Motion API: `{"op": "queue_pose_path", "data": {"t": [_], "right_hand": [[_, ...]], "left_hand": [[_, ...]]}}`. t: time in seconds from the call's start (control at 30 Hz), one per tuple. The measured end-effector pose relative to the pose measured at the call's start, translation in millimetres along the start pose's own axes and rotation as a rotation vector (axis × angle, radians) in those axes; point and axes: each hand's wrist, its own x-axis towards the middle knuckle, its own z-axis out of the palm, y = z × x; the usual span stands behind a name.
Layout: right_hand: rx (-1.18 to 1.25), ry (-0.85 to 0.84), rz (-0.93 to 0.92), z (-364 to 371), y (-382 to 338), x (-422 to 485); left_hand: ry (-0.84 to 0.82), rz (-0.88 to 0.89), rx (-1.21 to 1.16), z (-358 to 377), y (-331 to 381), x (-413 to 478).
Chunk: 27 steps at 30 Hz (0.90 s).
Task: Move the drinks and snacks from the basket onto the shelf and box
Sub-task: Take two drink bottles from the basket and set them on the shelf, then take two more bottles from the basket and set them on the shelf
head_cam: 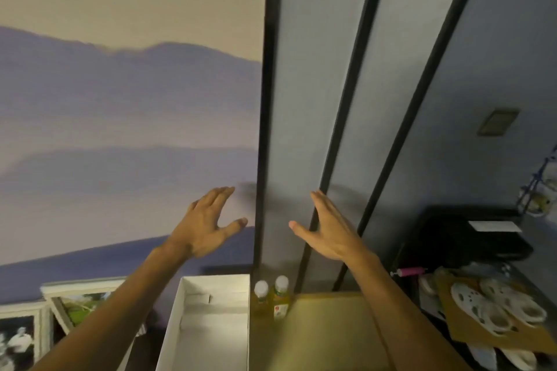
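Observation:
Two small bottles of yellow drink with white caps, one point(261, 297) beside the other point(280, 295), stand upright at the back left corner of the yellowish shelf top point(325, 334). A white open box point(208, 325) sits just left of the shelf and holds nothing visible. My left hand point(208, 223) and my right hand point(325, 227) are both raised in front of the wall, palms facing each other, fingers apart, holding nothing. They hover well above the bottles and the box. The basket is out of view.
Black vertical strips point(265, 117) run up the grey wall behind the shelf. White picture frames point(60, 307) lean at the lower left. To the right are a black device point(473, 232), a pink-handled tool point(410, 272) and a brown board with white lotus-root shapes point(494, 310).

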Motion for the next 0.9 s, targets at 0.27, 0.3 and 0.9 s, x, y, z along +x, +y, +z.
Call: {"op": "queue_pose_path", "data": {"t": [0.27,0.3,0.9], "right_hand": [[-0.028,0.049,-0.219,-93.1,-92.9,4.9],[-0.023,0.053,-0.252,-97.6,-104.4,3.4],[0.009,-0.272,-0.912,36.4,-425.2,-112.3]], "left_hand": [[0.247,-0.125,0.210,-133.0,34.1,-67.3],[0.271,-0.145,0.238,-143.9,35.3,-80.8],[0.556,-0.802,0.430,-260.8,-24.2,-457.5]]}}
